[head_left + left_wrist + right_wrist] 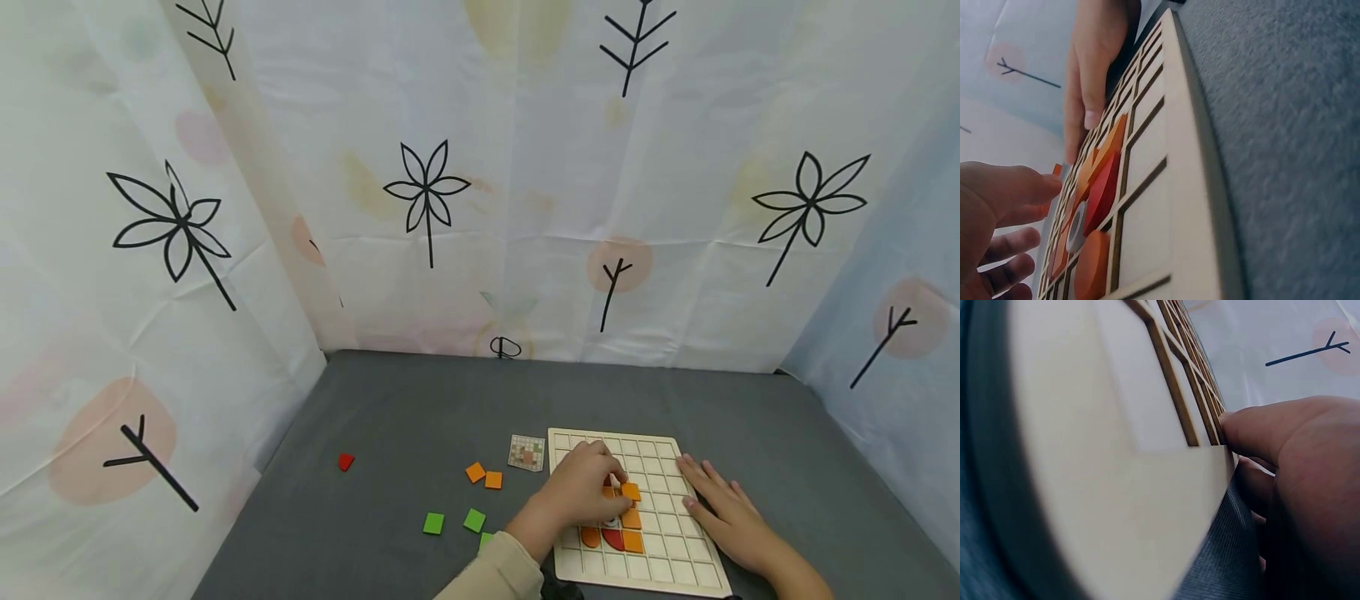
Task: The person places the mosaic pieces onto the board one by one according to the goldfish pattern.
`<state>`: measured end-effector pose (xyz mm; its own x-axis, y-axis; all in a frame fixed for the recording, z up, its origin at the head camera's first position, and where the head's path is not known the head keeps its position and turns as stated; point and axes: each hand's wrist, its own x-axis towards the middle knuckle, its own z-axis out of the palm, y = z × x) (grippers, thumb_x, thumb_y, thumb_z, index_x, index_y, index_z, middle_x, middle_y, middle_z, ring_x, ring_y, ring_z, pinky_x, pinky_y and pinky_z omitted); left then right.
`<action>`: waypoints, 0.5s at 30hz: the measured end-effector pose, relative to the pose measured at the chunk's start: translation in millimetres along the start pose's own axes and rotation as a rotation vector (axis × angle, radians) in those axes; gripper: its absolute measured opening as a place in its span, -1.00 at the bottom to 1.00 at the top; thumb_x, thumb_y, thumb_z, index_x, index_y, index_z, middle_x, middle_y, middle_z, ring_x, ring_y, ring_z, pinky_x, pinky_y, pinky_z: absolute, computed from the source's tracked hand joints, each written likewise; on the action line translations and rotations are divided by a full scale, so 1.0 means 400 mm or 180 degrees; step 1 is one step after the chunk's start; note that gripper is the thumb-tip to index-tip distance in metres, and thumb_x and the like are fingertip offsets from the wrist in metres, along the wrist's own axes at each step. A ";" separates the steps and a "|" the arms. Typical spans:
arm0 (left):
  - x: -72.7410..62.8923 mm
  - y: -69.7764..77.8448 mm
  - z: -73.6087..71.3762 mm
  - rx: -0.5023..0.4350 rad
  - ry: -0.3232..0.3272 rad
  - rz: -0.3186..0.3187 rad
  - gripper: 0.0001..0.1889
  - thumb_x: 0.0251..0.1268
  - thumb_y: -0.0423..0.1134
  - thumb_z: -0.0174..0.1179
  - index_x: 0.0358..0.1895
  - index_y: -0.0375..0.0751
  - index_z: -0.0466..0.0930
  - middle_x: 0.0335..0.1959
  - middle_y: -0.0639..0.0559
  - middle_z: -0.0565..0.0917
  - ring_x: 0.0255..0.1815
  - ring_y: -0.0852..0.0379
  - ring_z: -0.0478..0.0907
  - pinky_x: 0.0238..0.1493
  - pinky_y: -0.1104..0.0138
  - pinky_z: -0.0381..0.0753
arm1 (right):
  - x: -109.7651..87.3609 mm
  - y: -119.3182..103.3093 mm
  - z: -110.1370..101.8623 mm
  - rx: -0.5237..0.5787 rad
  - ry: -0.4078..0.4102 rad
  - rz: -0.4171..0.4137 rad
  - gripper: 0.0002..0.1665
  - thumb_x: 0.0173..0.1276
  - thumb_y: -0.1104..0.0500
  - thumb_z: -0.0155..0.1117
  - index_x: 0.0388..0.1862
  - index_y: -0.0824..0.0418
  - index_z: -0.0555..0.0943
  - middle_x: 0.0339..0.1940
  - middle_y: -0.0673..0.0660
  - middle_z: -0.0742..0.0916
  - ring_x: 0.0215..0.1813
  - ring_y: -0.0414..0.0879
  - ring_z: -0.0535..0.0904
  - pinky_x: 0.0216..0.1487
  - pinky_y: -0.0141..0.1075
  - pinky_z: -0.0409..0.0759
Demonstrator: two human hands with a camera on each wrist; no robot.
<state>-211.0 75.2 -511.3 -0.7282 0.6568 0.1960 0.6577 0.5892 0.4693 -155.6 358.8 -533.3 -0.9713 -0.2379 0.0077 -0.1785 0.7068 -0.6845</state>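
Note:
My left hand [581,487] is over the wooden grid board [592,565], pinching a small orange tile [1056,170] between thumb and finger. Set in the grid below it are orange square tiles [632,542], a rounded orange piece [591,537] and a red curved piece [612,539]. A white ring-shaped piece [1077,226] lies beside the red one; the hand hides part of this group in the head view. My right hand [723,517] lies with extended fingers along the board's right edge, thumb touching the rim.
Two orange squares [493,480], several green squares [433,523] and a red piece [346,462] lie on the grey cloth left of the board. A small pattern card [527,452] is near its upper left corner. Patterned curtains [510,292] enclose the table.

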 end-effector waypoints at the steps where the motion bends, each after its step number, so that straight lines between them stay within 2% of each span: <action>1: 0.000 0.005 0.001 0.0009 -0.0018 0.0004 -0.82 0.39 0.06 0.42 -0.07 0.14 0.81 -0.14 0.27 0.59 -0.24 0.41 0.31 -0.18 0.58 0.32 | 0.000 -0.001 0.000 0.0009 -0.0006 0.0007 -0.22 0.69 -0.03 0.12 0.72 0.26 0.21 0.70 0.49 0.19 0.81 0.02 -0.34 0.47 0.62 -0.34; 2: -0.001 0.009 0.002 0.0028 -0.0036 0.0001 -0.81 0.39 0.07 0.42 -0.07 0.16 0.81 -0.13 0.28 0.58 -0.24 0.41 0.31 -0.18 0.58 0.32 | 0.000 -0.002 -0.001 0.0021 -0.0014 0.0012 -0.22 0.69 -0.03 0.12 0.72 0.26 0.21 0.70 0.49 0.19 0.80 0.25 -0.27 0.47 0.62 -0.34; 3: -0.002 0.013 0.003 0.0053 -0.0046 -0.0001 -0.81 0.38 0.07 0.43 -0.07 0.17 0.81 -0.12 0.29 0.58 -0.24 0.41 0.30 -0.19 0.57 0.32 | 0.000 -0.003 -0.001 0.0039 -0.0021 0.0017 -0.22 0.69 -0.03 0.12 0.72 0.27 0.21 0.70 0.49 0.19 0.77 0.38 -0.22 0.47 0.62 -0.34; 4: -0.003 0.016 0.004 0.0083 -0.0061 -0.0005 -0.81 0.37 0.08 0.43 -0.07 0.17 0.81 -0.11 0.30 0.58 -0.24 0.41 0.29 -0.19 0.57 0.31 | 0.000 -0.003 -0.001 0.0049 -0.0026 0.0019 -0.22 0.69 -0.03 0.12 0.72 0.27 0.22 0.70 0.49 0.19 0.78 0.35 -0.23 0.47 0.62 -0.34; 5: -0.004 0.018 0.004 0.0100 -0.0067 -0.0016 -0.81 0.37 0.09 0.44 -0.07 0.18 0.81 -0.11 0.30 0.58 -0.24 0.41 0.29 -0.20 0.57 0.30 | 0.000 -0.003 -0.001 0.0059 -0.0027 0.0015 -0.23 0.70 -0.02 0.12 0.72 0.27 0.22 0.70 0.50 0.18 0.80 0.20 -0.29 0.46 0.63 -0.34; 7: -0.005 0.020 0.004 0.0119 -0.0064 -0.0028 -0.80 0.35 0.08 0.46 -0.09 0.17 0.82 -0.12 0.30 0.58 -0.25 0.40 0.29 -0.21 0.57 0.29 | 0.000 -0.002 0.000 0.0069 -0.0026 0.0009 -0.23 0.70 -0.02 0.11 0.71 0.28 0.21 0.70 0.50 0.18 0.74 -0.32 -0.39 0.47 0.62 -0.35; 8: -0.006 0.019 0.004 0.0126 -0.0059 -0.0034 -0.80 0.34 0.08 0.46 -0.10 0.16 0.82 -0.13 0.31 0.58 -0.25 0.40 0.29 -0.22 0.57 0.29 | 0.000 -0.002 0.000 0.0066 -0.0021 0.0004 -0.23 0.70 -0.02 0.11 0.72 0.28 0.21 0.70 0.50 0.18 0.63 -0.56 -0.40 0.47 0.62 -0.35; 10: -0.007 0.016 0.003 0.0110 -0.0052 -0.0044 -0.81 0.33 0.08 0.47 -0.12 0.15 0.82 -0.15 0.31 0.57 -0.26 0.39 0.29 -0.23 0.57 0.28 | 0.000 -0.001 0.001 0.0051 0.0000 -0.0019 -0.23 0.70 -0.02 0.10 0.72 0.28 0.21 0.70 0.51 0.19 0.38 -0.86 -0.37 0.47 0.62 -0.36; 12: -0.007 0.011 0.003 0.0093 -0.0056 -0.0049 -0.81 0.33 0.08 0.48 -0.13 0.16 0.82 -0.18 0.31 0.55 -0.28 0.38 0.28 -0.24 0.57 0.27 | 0.000 -0.001 0.001 0.0041 0.0021 -0.0047 -0.23 0.70 -0.02 0.10 0.71 0.29 0.21 0.69 0.51 0.19 0.31 -0.94 -0.35 0.48 0.61 -0.37; 15: -0.008 0.004 0.005 0.0068 -0.0074 -0.0037 -0.81 0.33 0.09 0.48 -0.13 0.16 0.81 -0.19 0.31 0.54 -0.29 0.39 0.27 -0.25 0.57 0.26 | -0.002 0.000 0.001 0.0023 0.0043 -0.0079 -0.23 0.70 -0.01 0.10 0.71 0.29 0.21 0.69 0.52 0.20 0.31 -0.94 -0.35 0.48 0.61 -0.37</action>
<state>-207.1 75.0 -513.0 -0.7313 0.6604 0.1705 0.6534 0.6067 0.4528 -154.7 358.9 -533.8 -0.9686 -0.2464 0.0345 -0.2016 0.6960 -0.6892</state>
